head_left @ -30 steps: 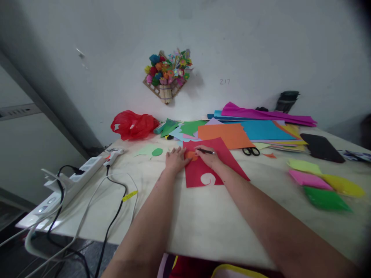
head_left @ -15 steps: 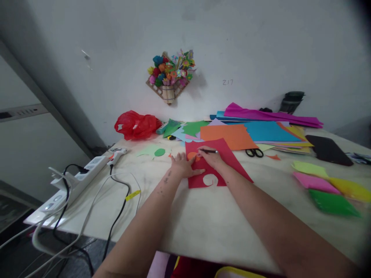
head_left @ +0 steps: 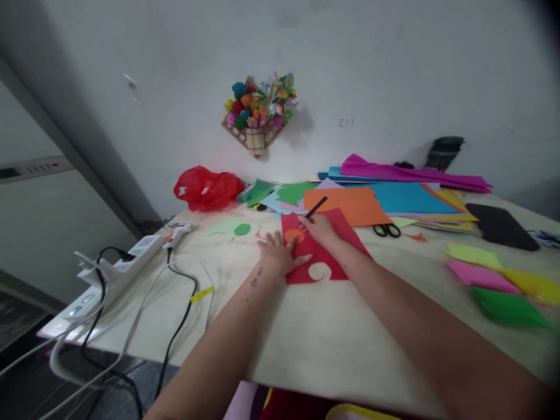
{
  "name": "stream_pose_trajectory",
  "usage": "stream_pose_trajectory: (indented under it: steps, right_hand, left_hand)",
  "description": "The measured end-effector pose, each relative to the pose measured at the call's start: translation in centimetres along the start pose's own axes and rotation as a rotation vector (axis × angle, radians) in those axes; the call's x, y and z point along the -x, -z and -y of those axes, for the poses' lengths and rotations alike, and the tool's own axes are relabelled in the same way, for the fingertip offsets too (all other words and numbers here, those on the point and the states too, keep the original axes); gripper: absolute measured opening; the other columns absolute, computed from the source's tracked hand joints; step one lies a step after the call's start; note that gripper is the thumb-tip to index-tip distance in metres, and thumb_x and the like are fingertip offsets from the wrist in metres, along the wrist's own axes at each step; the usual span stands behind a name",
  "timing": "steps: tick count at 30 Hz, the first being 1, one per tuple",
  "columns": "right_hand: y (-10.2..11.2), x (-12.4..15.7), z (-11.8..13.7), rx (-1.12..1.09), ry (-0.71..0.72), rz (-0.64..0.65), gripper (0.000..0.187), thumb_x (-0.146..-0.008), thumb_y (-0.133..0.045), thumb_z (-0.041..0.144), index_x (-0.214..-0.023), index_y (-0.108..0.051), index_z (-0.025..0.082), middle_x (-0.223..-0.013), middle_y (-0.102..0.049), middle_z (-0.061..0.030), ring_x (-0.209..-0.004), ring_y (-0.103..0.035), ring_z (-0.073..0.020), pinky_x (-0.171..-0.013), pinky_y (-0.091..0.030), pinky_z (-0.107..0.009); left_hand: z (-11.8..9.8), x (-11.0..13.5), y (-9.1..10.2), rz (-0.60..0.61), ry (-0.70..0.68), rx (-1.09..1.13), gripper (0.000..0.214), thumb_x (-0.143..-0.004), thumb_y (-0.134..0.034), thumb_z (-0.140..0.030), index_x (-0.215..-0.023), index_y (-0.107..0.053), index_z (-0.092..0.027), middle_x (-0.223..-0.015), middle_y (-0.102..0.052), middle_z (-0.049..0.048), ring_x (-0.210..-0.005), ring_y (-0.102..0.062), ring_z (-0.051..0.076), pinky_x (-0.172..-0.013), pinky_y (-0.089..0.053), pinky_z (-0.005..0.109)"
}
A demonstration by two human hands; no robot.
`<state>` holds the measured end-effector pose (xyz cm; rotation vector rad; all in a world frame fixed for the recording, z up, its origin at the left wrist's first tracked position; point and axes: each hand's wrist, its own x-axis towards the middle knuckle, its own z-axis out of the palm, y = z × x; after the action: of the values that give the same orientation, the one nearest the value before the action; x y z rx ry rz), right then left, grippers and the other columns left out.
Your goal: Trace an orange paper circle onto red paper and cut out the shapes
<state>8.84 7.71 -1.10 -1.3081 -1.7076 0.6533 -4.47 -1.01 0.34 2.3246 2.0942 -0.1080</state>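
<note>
A red sheet (head_left: 350, 233) lies flat on the table, with a round hole cut near its front edge. On its left part rests an orange disc (head_left: 294, 235). My left hand (head_left: 277, 254) is spread over the sheet's left edge, fingertips touching beside the disc. My right hand (head_left: 321, 227) is closed around a dark pencil (head_left: 317, 207), whose upper end tilts up and to the right. The pencil's tip is near the disc's upper right; whether it touches the sheet I cannot tell.
Black-handled scissors (head_left: 387, 230) lie right of the red sheet, by an orange sheet (head_left: 345, 204). A green oval (head_left: 242, 229) is to the left. Power strips (head_left: 126, 268) with cables line the left edge. Colourful packets (head_left: 485, 274) and a dark tablet-like slab (head_left: 501, 226) lie right.
The pencil has swung from nearly level to a steeper upward tilt as my right hand turned and shifted slightly up. My left hand stays spread in about the same place.
</note>
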Motion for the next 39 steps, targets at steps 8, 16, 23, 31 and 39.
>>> stream_pose_trajectory:
  steps: [8, 16, 23, 31, 39]
  right_hand:
    - [-0.3, -1.2, -1.8, 0.003, -0.025, -0.049, 0.023, -0.076, -0.050, 0.034, -0.081, -0.065, 0.018, -0.073, -0.068, -0.0058, -0.073, -0.064, -0.0177, -0.070, -0.048, -0.029]
    - [0.0, -1.3, -1.7, 0.076, -0.007, 0.017, 0.025, -0.075, -0.051, 0.038, -0.073, -0.066, 0.018, -0.073, -0.068, -0.0048, -0.072, -0.063, -0.0162, -0.066, -0.047, -0.026]
    - [-0.3, -2.1, -1.2, 0.113, -0.003, 0.093, 0.027, -0.077, -0.049, 0.038, -0.068, -0.063, 0.017, -0.068, -0.067, -0.0033, -0.066, -0.061, -0.0143, -0.065, -0.045, -0.024]
    - [-0.8, -3.0, -1.6, 0.023, 0.022, 0.118, 0.013, -0.072, -0.056, 0.026, -0.073, -0.063, 0.016, -0.074, -0.067, -0.0055, -0.070, -0.061, -0.0157, -0.065, -0.046, -0.025]
    - [-0.8, -2.9, -2.1, -0.056, 0.035, 0.107, 0.022, -0.072, -0.055, 0.036, -0.072, -0.063, 0.015, -0.068, -0.066, -0.0043, -0.066, -0.061, -0.0154, -0.064, -0.046, -0.027]
  left_hand:
    - [0.1, -0.3, 0.3, -0.141, -0.292, -0.058, 0.071, -0.078, -0.022, -0.065, -0.131, -0.034, -0.021, -0.138, -0.030, 0.0047, -0.130, -0.011, 0.027, -0.105, 0.000, 0.047]
    - [-1.0, -0.6, 0.3, -0.231, -0.348, -0.013, 0.078, -0.077, -0.020, -0.067, -0.120, -0.045, -0.008, -0.124, -0.046, 0.0173, -0.117, -0.037, 0.026, -0.102, -0.017, 0.034]
    - [-1.4, -0.5, -0.3, -0.242, -0.319, 0.048, 0.082, -0.076, -0.018, -0.069, -0.124, -0.040, -0.006, -0.126, -0.042, 0.0175, -0.120, -0.033, 0.028, -0.099, -0.025, 0.033]
    - [-2.2, -0.4, 0.1, -0.188, -0.304, -0.044, 0.089, -0.075, -0.019, -0.070, -0.125, -0.038, 0.001, -0.131, -0.036, 0.0221, -0.122, -0.028, 0.032, -0.098, -0.025, 0.039]
    - [-3.4, -0.5, 0.1, -0.143, -0.252, -0.065, 0.098, -0.072, -0.020, -0.073, -0.127, -0.033, 0.006, -0.132, -0.031, 0.0271, -0.124, -0.022, 0.038, -0.098, -0.021, 0.045]
